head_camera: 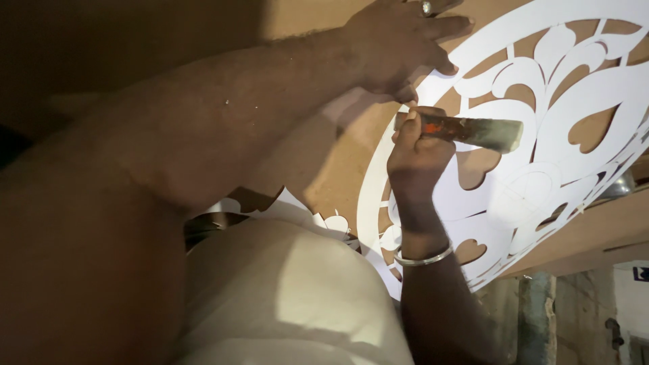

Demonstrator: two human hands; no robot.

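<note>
right hand (pixel 416 152): grip clamped round the reddish handle of a chisel-like tool (pixel 466 130)
tool axis: laid nearly level, blade end pointed right over the white cut-out panel (pixel 541 176)
left hand (pixel 399 44): fingers spread flat, pressed on the panel just above the tool; nothing is gripped
nearer hand: the right, already on the tool
panel: laid on the brown bench (pixel 338 162), lower edge near the bench edge
open room: to the right, across the pattern

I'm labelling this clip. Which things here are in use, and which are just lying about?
In use:
- left hand, pressing the white cut-out panel
- right hand, gripping a hammer
- brown board underneath

Lying about:
- white offcuts
- pipe
</note>
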